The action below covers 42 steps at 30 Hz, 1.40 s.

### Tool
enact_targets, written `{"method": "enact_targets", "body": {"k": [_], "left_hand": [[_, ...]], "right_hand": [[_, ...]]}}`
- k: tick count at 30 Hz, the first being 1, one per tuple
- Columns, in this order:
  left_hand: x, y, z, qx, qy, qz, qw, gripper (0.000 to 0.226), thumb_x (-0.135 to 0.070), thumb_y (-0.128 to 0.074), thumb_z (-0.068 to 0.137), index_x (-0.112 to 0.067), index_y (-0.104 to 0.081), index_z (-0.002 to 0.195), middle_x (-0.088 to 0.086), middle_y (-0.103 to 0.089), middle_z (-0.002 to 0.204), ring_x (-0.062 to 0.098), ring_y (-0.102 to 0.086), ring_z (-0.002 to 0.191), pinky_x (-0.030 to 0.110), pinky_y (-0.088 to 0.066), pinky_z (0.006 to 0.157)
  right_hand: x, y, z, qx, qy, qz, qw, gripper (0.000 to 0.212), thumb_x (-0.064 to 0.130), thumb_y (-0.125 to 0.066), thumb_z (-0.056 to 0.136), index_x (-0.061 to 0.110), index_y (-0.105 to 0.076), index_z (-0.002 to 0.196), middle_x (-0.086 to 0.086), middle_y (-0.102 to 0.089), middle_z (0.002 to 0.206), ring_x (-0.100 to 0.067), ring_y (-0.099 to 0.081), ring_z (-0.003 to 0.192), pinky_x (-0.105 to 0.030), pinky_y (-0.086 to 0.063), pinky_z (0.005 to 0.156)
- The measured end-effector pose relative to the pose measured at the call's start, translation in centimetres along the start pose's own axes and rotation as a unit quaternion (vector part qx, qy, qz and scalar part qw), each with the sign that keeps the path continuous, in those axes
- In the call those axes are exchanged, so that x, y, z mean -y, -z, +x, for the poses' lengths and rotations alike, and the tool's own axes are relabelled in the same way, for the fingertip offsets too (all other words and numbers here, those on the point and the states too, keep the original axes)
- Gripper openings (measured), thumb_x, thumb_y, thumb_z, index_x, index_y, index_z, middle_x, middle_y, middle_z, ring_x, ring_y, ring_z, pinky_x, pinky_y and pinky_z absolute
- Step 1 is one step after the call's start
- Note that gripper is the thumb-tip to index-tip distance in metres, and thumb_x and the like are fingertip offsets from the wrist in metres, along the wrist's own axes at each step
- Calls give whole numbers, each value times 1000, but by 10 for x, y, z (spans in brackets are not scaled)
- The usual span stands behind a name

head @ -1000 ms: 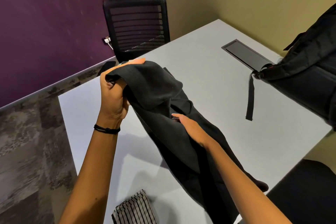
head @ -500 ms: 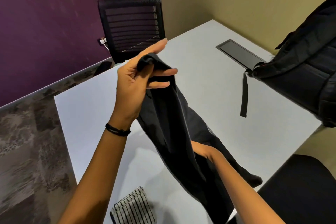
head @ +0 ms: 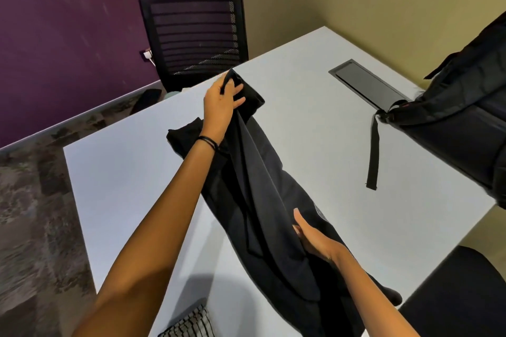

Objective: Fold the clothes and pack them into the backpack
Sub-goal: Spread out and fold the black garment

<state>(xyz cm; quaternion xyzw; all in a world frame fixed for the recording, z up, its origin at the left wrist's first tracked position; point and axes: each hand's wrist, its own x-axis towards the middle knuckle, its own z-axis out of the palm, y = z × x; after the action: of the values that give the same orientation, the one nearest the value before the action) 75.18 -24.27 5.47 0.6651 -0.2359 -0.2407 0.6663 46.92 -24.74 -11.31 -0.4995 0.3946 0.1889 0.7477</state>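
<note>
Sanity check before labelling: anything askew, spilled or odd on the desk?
Nothing spilled or damaged. Only loose end: the black backpack on the white table trails a black webbing strap flat across the tabletop. The long black garment lies diagonally between left hand and right hand, mid-fold.

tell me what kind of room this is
Most likely an office or small meeting room. A white table has a black cable hatch set flush into its top, and a black mesh-backed office chair stands at its far edge. The floor is patterned carpet.
</note>
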Motion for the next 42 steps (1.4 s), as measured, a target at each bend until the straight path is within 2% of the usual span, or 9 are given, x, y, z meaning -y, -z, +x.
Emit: {"method": "enact_targets", "body": {"k": [3, 6, 13, 21, 27, 31, 34, 38, 42], "left_hand": [[40, 8, 22, 86, 91, 68, 990, 71, -16, -47, 98, -22, 2, 150, 1, 0, 159, 23, -28, 140, 24, -44, 97], [75, 17, 18, 128, 110, 167, 971, 74, -17, -51, 96, -23, 0, 150, -4, 18, 157, 19, -26, 140, 23, -45, 92], [151, 37, -61, 230, 46, 318, 919, 59, 8, -45, 89, -11, -33, 144, 12, -18, 155, 27, -25, 142, 25, -17, 114], [180, 28, -136, 459, -75, 521, 716, 73, 3, -52, 81, -27, -33, 144, 0, -7, 159, 26, 5, 146, 47, 2, 117], [170, 15, -149, 434, -133, 521, 722, 19, -15, -54, 91, -21, -65, 105, -6, -34, 150, 16, -11, 146, 49, 3, 118], [149, 4, -149, 402, -128, 498, 758, 18, -15, -47, 95, -17, -63, 102, -4, -61, 119, 14, -46, 125, 49, 10, 117], [132, -11, -145, 378, -159, 503, 761, 18, -19, -44, 96, -20, -62, 100, -5, -64, 100, 13, -54, 104, 49, 6, 118], [134, -37, -149, 309, -235, 498, 776, 24, -22, -45, 98, -22, -58, 118, -2, -57, 123, 16, -45, 124, 47, 1, 119], [154, -51, -172, 285, -233, 585, 723, 63, -26, -55, 91, -17, -26, 147, 12, -20, 155, 33, -16, 144, 52, -16, 115]], "right_hand": [[6, 0, 12, -81, 40, 59, 994, 75, 68, -24, 87, 11, -57, 122, -5, -49, 68, -10, -48, 62, -18, -40, 62], [4, 2, 12, -223, 113, 34, 968, 43, 38, -28, 101, 13, -60, 117, 1, -67, 83, -12, -60, 74, -24, -48, 75], [-25, 3, -7, -304, 244, -122, 913, 24, 18, -42, 98, 23, -66, 102, 7, -68, 95, -1, -63, 85, -22, -49, 87], [-58, -10, -34, -304, 279, -355, 839, 16, 43, -55, 88, 28, -51, 87, 15, -53, 88, -5, -53, 80, -18, -43, 68], [-95, -33, -30, -329, 286, -565, 701, 36, 48, -64, 76, 17, -58, 94, 0, -52, 101, -17, -56, 79, -25, -45, 65], [-100, -42, -37, -343, 303, -409, 789, 13, 23, -58, 89, 14, -60, 100, 6, -57, 104, -9, -55, 88, -18, -43, 76], [-87, -39, -54, -335, 294, -182, 877, 12, 20, -53, 94, 15, -56, 84, 7, -55, 72, -3, -50, 66, -14, -39, 63], [-73, -20, -59, -410, 255, -21, 876, 10, 15, -57, 91, 12, -61, 82, 5, -59, 69, -4, -54, 61, -11, -40, 60], [-80, 2, -52, -459, 168, -41, 871, 7, 11, -60, 88, 14, -56, 93, 1, -57, 74, -16, -55, 70, -25, -40, 69]]}}
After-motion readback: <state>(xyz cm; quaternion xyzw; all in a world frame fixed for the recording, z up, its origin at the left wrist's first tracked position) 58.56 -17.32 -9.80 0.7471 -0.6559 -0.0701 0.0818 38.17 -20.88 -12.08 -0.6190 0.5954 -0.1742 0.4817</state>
